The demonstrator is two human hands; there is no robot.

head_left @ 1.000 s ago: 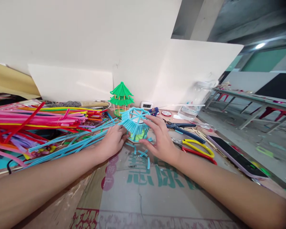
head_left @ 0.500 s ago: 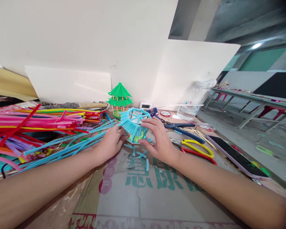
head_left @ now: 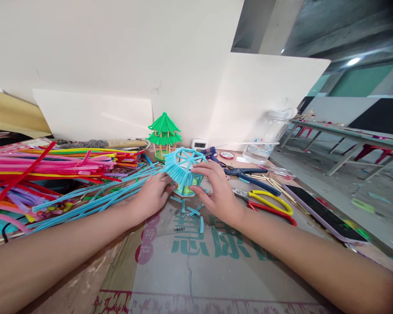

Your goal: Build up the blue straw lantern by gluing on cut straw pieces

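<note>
A small pavilion model (head_left: 180,174) with light-blue pipe-cleaner roofing stands in front of me, with an open spoked frame on top and some yellow-green at its base. At its lower left, my left hand (head_left: 154,191) has its fingers curled against the edge. My right hand (head_left: 218,187) grips the other side, fingers on the roof's right part and thumb lower down by the base. Short blue pipe-cleaner offcuts (head_left: 194,211) lie just in front of the model. Long blue pipe cleaners (head_left: 98,207) run beneath and beside my left forearm.
A green two-tiered pagoda model (head_left: 164,136) stands behind. Bundles of coloured pipe cleaners (head_left: 52,165) fill the left. To the right lie red-and-yellow-handled pliers (head_left: 271,203), dark-blue pliers (head_left: 258,179) and a phone (head_left: 324,213). A plastic jug (head_left: 265,135) and small digital clock (head_left: 199,144) stand behind.
The right hand's fingers have shifted very slightly left on the model's roof. Both hands stay on the model, and the view has moved only a little.
</note>
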